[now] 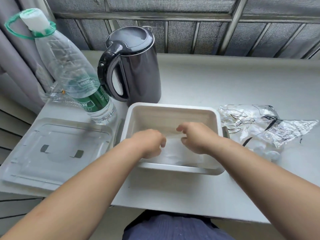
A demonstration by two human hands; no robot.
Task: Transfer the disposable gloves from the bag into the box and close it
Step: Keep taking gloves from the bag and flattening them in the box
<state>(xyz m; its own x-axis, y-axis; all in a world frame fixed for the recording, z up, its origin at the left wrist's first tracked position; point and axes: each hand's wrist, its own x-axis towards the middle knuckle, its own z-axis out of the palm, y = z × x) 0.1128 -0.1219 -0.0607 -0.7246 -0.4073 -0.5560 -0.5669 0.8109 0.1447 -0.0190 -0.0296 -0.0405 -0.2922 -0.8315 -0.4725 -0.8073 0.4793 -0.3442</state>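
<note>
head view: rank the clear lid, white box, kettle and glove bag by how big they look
1. clear lid and white box: about alike, not ranked apart
2. kettle, though it stands farther away
3. glove bag, smallest

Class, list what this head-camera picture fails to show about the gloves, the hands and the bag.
Head view, grip: whether the left hand and right hand pinch the gloves; curled, blurred fingers hide the contact.
Head view, count: how many gloves lie in the box; hands cover them.
Head view, bag: whether any gloves remain inside; crumpled, glaring film.
Head view, bottle label: print too small.
</note>
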